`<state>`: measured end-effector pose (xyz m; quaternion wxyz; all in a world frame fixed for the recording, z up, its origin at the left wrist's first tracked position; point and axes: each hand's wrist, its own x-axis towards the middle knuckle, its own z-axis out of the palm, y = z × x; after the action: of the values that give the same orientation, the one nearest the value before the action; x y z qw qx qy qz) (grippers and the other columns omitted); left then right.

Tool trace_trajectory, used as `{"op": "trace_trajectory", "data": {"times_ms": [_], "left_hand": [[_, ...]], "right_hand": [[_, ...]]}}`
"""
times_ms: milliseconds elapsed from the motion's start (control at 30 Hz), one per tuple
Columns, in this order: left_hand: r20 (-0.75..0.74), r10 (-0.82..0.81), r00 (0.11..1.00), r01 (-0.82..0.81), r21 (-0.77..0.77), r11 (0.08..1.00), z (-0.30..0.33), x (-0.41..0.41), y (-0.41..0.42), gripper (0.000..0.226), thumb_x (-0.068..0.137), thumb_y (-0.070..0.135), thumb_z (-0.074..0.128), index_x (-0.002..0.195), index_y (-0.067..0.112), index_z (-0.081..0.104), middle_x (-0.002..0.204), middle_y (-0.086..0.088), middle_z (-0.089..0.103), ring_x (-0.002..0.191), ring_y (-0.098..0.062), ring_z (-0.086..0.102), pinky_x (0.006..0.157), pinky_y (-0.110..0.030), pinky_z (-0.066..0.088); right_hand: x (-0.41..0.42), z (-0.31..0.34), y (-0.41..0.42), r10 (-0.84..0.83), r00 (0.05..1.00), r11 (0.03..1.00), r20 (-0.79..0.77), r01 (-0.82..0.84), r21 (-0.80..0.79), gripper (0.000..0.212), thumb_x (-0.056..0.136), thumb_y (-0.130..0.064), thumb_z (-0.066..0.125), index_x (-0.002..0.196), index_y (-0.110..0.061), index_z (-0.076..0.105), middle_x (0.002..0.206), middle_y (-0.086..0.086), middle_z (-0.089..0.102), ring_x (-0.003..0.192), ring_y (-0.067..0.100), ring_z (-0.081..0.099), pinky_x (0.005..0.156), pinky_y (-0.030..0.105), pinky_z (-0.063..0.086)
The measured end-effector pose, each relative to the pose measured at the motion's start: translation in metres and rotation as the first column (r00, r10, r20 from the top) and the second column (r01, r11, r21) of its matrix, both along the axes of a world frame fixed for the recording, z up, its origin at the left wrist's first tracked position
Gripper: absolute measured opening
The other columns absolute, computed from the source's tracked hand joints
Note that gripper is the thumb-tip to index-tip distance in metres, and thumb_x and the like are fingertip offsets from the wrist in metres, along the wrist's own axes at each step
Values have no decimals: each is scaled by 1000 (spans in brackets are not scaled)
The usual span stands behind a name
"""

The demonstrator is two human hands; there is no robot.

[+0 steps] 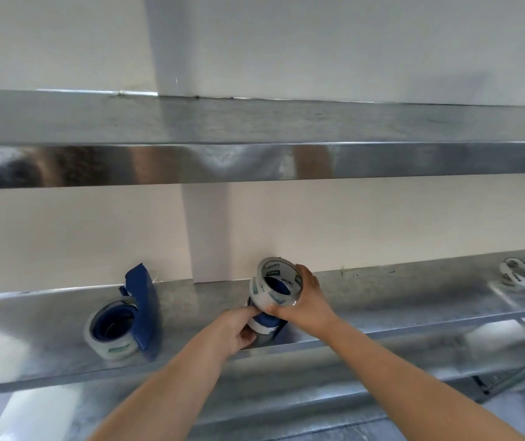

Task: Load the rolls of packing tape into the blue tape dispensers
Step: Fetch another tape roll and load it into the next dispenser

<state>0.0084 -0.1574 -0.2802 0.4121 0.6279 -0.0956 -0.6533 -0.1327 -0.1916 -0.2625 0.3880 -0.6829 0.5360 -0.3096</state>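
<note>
— Where's the roll?

— The right hand [307, 302] grips a tape roll [276, 285], fingers curled round its rim, above a blue dispenser [267, 322] on the steel shelf [382, 310].

— And the left hand [235, 329]?

— Closed on that dispenser's base, touching the roll.

— Others?

— A loaded dispenser [127, 316] stands left (tape already on it); a spare roll [519, 272] lies far right.
</note>
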Motion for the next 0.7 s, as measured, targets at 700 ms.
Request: {"op": "trace_trajectory", "data": {"times_ms": [700], "left_hand": [[39, 84, 996, -62, -388, 919, 37, 21, -1, 11, 93, 13, 53, 92, 5, 60, 85, -11, 65, 78, -25, 61, 75, -42, 51]], "right_hand": [[-23, -17, -7, -181, 847, 853, 500, -118, 508, 96, 52, -26, 80, 134, -13, 31, 128, 14, 50, 113, 28, 56, 103, 44, 45]]}}
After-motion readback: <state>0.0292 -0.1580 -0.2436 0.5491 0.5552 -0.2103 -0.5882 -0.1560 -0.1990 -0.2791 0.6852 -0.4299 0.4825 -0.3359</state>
